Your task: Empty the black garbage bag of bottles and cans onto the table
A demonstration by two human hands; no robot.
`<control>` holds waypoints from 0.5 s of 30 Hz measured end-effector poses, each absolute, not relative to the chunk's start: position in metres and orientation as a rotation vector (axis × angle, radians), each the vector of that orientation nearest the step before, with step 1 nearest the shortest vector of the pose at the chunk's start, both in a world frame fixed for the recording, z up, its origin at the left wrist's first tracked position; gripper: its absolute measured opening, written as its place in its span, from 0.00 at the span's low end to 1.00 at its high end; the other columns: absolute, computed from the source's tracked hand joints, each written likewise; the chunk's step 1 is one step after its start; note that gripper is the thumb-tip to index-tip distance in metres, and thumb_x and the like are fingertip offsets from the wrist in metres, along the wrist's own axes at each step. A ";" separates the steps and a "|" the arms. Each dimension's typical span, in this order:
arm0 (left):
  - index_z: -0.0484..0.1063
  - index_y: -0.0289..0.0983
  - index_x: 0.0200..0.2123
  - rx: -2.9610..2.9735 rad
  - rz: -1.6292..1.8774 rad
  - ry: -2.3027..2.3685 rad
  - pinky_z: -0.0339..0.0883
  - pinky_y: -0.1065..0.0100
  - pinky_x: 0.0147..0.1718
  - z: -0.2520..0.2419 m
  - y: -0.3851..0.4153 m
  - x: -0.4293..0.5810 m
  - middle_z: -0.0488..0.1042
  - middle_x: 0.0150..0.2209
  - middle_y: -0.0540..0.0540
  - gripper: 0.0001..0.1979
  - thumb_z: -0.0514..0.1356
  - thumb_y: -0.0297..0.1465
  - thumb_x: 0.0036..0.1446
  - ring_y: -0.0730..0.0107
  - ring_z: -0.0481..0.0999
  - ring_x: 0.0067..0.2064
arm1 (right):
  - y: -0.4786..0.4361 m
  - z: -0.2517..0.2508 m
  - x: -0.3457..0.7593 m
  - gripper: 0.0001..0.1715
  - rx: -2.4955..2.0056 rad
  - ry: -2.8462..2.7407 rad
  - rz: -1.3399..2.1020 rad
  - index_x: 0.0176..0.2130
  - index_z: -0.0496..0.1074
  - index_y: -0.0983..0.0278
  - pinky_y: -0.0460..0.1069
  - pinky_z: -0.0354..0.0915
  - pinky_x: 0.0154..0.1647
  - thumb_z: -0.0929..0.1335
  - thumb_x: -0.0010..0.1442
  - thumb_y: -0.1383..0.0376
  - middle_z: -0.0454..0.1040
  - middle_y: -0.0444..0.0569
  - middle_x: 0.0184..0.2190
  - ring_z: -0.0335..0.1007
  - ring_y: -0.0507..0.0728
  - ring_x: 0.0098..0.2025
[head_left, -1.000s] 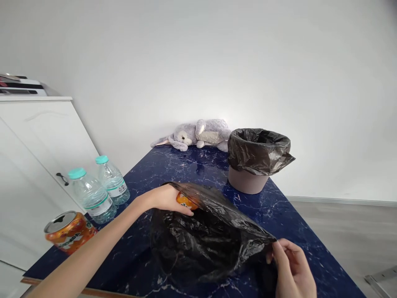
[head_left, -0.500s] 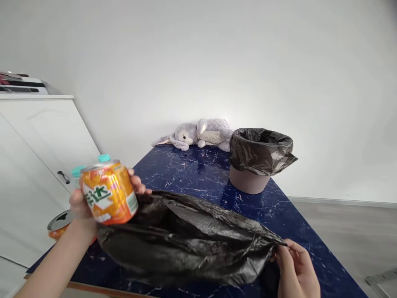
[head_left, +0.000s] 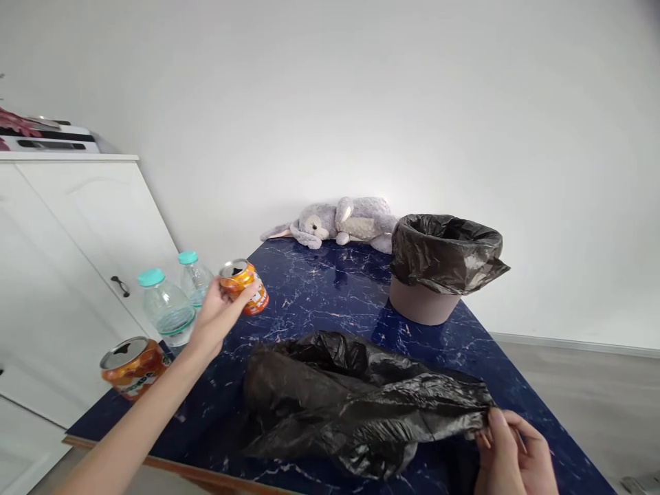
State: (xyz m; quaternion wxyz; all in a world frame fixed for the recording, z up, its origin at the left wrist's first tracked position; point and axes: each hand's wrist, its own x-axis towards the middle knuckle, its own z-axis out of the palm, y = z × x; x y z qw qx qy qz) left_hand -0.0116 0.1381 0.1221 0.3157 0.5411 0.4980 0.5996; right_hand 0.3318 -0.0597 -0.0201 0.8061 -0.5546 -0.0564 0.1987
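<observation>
My left hand (head_left: 224, 302) reaches out over the table with its fingers around an orange soda can (head_left: 262, 300), whose opened top faces up. The can is upright, and I cannot tell whether its base touches the table. My right hand (head_left: 515, 450) pinches the right end of a black plastic bag (head_left: 361, 405), thumb against fingers. The bag lies crumpled along the near part of the table, its left end free. A second opened orange can (head_left: 131, 371) stands at the left, beyond my left forearm.
Two clear bottles with teal caps, a nearer bottle (head_left: 168, 306) and a farther bottle (head_left: 196, 278), stand at the table's left edge. A bin (head_left: 423, 302) lined with black plastic stands at the right. A plush rabbit (head_left: 350, 223) lies against the wall on the blue table (head_left: 330, 295).
My left hand has moved forward with an orange can, away from the bag's left end. That end has sunk onto the table. My right hand still pinches the other end.
</observation>
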 end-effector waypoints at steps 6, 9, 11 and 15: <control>0.62 0.41 0.57 1.434 1.490 1.510 0.71 0.48 0.62 0.081 0.172 -0.008 0.76 0.59 0.37 0.35 0.75 0.42 0.53 0.50 0.78 0.61 | -0.062 -0.054 0.350 0.29 -1.244 -0.259 0.455 0.41 0.73 0.61 0.46 0.69 0.32 0.80 0.50 0.46 0.76 0.44 0.36 0.71 0.54 0.34; 0.60 0.41 0.57 1.439 1.470 1.587 0.67 0.46 0.65 0.069 0.184 -0.013 0.74 0.60 0.36 0.36 0.75 0.41 0.53 0.49 0.78 0.61 | -0.063 -0.060 0.354 0.27 -1.299 -0.336 0.419 0.42 0.73 0.61 0.47 0.69 0.31 0.78 0.55 0.46 0.76 0.44 0.35 0.72 0.54 0.34; 0.60 0.40 0.58 1.444 1.449 1.620 0.66 0.45 0.66 0.063 0.190 -0.016 0.74 0.60 0.35 0.36 0.75 0.40 0.53 0.48 0.77 0.62 | -0.064 -0.060 0.353 0.25 -1.336 -0.386 0.401 0.41 0.73 0.61 0.47 0.68 0.30 0.77 0.57 0.46 0.76 0.43 0.34 0.73 0.54 0.33; 0.60 0.40 0.59 1.457 1.452 1.635 0.65 0.48 0.67 0.050 0.188 -0.019 0.74 0.62 0.35 0.37 0.75 0.39 0.52 0.49 0.76 0.63 | -0.064 -0.055 0.351 0.24 -1.342 -0.442 0.374 0.41 0.72 0.61 0.47 0.67 0.31 0.76 0.59 0.46 0.76 0.43 0.34 0.73 0.54 0.33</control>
